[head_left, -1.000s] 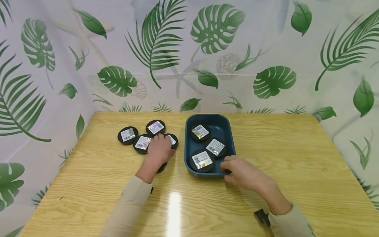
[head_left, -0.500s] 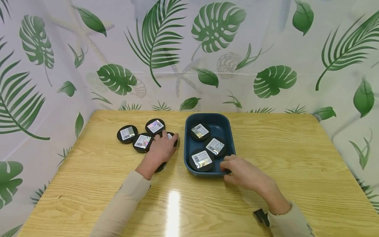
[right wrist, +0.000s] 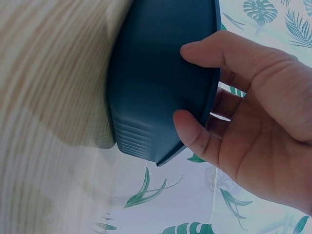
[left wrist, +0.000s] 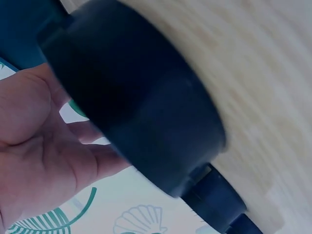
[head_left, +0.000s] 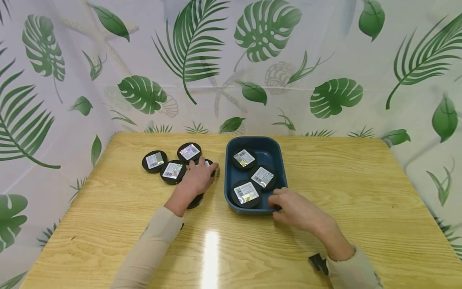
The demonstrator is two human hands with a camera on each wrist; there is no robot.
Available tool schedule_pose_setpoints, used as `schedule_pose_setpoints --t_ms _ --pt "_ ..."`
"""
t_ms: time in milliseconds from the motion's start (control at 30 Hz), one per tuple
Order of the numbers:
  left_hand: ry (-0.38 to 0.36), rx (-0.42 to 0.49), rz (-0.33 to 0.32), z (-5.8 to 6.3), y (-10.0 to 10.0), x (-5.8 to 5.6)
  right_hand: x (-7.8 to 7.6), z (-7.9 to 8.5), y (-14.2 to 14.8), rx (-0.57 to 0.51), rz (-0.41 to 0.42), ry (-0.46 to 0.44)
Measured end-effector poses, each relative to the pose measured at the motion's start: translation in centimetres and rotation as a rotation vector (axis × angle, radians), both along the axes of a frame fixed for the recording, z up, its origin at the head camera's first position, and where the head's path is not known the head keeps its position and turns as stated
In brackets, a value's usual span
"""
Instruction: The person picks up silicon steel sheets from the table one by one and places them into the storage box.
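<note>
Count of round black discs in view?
8 visible: three round black discs in the blue rectangular tray; on the wooden table, three uncovered discs left of it, one disc partly hidden by the left hand, one disc by its wrist. More could be hidden there.

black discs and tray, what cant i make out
Head: nearest loose disc, partly hidden by the left hand.
Head: label print, too small.
Left wrist: fingers, tips hidden behind a black disc.
Right wrist: blue tray, cut off by top edge; inside hidden by its wall.
</note>
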State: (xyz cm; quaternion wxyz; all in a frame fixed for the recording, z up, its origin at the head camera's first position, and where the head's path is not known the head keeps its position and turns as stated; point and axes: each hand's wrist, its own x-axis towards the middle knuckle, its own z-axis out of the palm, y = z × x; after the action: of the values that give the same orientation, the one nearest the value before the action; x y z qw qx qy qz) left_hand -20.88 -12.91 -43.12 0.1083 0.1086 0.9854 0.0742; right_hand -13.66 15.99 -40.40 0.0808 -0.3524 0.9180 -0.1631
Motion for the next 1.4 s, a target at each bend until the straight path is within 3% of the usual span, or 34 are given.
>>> schedule_pose_setpoints --t_ms 467,967,1400 --pt "0.027 0.024 -0.043 -0.1 -0.5 0.2 0.0 -0.1 0.0 0.006 -0.008 -0.002" --pt "-0.007 0.022 -0.047 0.2 -0.5 0.6 -0.1 -0.1 0.0 -0.007 0.007 0.006" --pt "0.033 0.081 -0.089 0.1 -1.1 0.6 -0.1 0.1 -0.1 -0.002 -0.001 -0.005"
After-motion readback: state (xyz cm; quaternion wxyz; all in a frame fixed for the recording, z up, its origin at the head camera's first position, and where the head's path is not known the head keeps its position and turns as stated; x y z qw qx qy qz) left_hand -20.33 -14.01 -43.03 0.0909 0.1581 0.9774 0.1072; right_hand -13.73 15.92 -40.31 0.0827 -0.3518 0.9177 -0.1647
